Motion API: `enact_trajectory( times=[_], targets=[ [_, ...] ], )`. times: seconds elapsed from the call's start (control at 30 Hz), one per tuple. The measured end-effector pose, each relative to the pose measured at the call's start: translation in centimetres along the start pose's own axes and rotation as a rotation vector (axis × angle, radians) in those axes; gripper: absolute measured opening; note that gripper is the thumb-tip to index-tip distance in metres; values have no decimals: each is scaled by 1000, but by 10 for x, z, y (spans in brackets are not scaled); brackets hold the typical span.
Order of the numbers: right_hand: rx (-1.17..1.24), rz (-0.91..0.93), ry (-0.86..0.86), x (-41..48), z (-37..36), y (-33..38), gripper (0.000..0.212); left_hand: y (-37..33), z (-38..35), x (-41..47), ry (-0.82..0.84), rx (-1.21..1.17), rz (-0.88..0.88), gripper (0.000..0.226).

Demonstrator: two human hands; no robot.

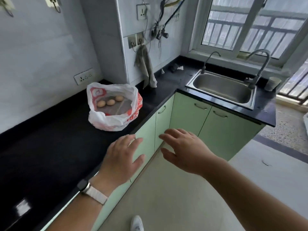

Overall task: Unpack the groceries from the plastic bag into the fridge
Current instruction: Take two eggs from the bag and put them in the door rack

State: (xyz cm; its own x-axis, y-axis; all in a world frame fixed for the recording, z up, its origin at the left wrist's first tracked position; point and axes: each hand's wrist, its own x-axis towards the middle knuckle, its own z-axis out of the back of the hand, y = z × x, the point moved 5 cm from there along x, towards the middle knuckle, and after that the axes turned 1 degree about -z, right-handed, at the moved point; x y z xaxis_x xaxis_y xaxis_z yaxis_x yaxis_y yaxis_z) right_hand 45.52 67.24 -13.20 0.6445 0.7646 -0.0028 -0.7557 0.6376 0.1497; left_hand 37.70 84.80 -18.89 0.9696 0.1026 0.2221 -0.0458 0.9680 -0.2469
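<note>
A white and red plastic bag (115, 120) stands open on the black countertop (50, 144). Three brown eggs (110, 102) lie in a row inside it. My left hand (123, 157), with a watch on the wrist, hovers over the counter's front edge, fingers spread and empty. My right hand (185, 149) is beside it, in front of the green cabinet doors, also spread and empty. Both hands are well short of the bag. No fridge is in view.
A steel sink (221, 90) with two taps sits in the counter at the right, under a window. A grey cloth (145, 67) hangs from a wall hook behind the bag. A cup (272, 83) stands beside the sink. Green cabinets (186, 112) run below the counter.
</note>
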Motion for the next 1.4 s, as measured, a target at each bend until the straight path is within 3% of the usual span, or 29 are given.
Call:
enact_trajectory(
  times=[0.3, 0.73, 0.93, 1.1, 1.23, 1.4],
  targets=[
    [-20, 31, 51, 138, -20, 42, 53, 121, 13, 72, 19, 33, 1, 55],
    [43, 86, 97, 257, -48, 17, 49, 185, -6, 129, 25, 45, 92, 49],
    [82, 209, 181, 351, -81, -11, 53, 221, -31, 176, 101, 95, 246, 53],
    [133, 340, 246, 426, -94, -32, 71, 239, -51, 223, 161, 131, 368, 52],
    [147, 418, 292, 469, -102, -43, 69, 257, -64, 251, 190, 135, 464, 49],
    [145, 524, 350, 513, -121, -49, 49, 286, -85, 264, 260, 110, 644, 53]
  ],
)
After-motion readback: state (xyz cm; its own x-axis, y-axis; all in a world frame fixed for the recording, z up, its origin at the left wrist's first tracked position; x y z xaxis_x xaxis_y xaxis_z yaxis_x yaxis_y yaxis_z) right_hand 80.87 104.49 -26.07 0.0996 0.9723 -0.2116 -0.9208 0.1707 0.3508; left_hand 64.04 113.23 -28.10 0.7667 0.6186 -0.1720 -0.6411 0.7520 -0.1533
